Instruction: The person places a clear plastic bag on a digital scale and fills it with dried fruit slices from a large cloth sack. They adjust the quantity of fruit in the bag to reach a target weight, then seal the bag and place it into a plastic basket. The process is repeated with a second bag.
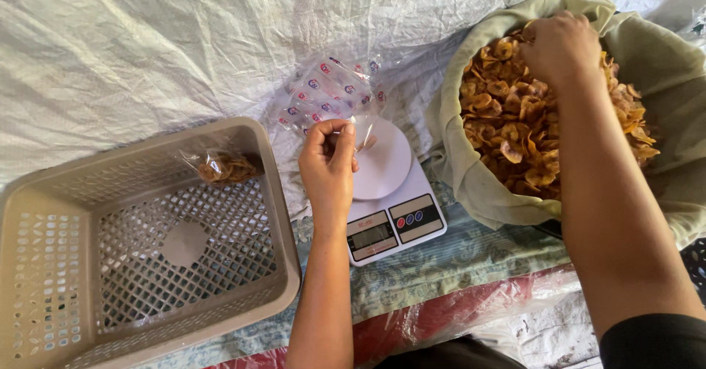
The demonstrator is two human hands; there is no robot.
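Head view shows us, at far left, a beige perforated plastic basket (140, 251) with one filled bag of chips (224, 167) inside. Our left hand (328, 165) pinches a clear empty bag (362, 130) above the white kitchen scale (393, 207), beside a pile of bags (331, 93). Our right hand (560, 47) closes on banana chips (515, 130) in the cloth-lined basin (456, 156).

A beige perforated basket (44, 266) lies on the white woven sheet (147, 45).
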